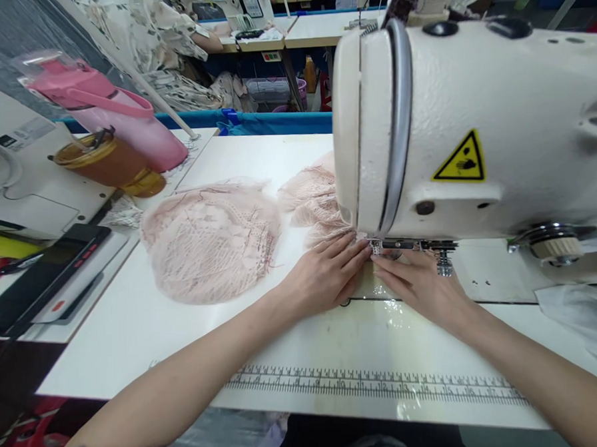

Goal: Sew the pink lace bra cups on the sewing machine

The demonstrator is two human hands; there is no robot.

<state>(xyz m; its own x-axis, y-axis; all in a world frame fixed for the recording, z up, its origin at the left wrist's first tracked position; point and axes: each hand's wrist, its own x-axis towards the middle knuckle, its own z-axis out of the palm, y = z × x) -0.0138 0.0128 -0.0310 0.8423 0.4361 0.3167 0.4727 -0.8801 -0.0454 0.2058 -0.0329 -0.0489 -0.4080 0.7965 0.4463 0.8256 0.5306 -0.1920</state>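
Note:
At the needle area of a white sewing machine (374,146), my left hand (326,275) rests with fingers close together, pressing the edge of a piece of pink lace fabric (317,202). The fabric bunches up behind that hand and runs partly behind the machine head. From the other side, my right hand (422,287) brings its fingertips together at the same edge, beside the metal presser foot (376,247). Some of its fingers are hidden under the machine's metal parts. A second pink lace piece (209,245), rounded, with loose threads, lies flat to the left.
A printed ruler strip (357,384) runs along the table's front. At left stand a pink bottle (117,119), an amber cup (108,163) and a black device (46,277). Translucent plastic (578,319) lies at right. Another person's patterned sleeve (168,37) shows behind.

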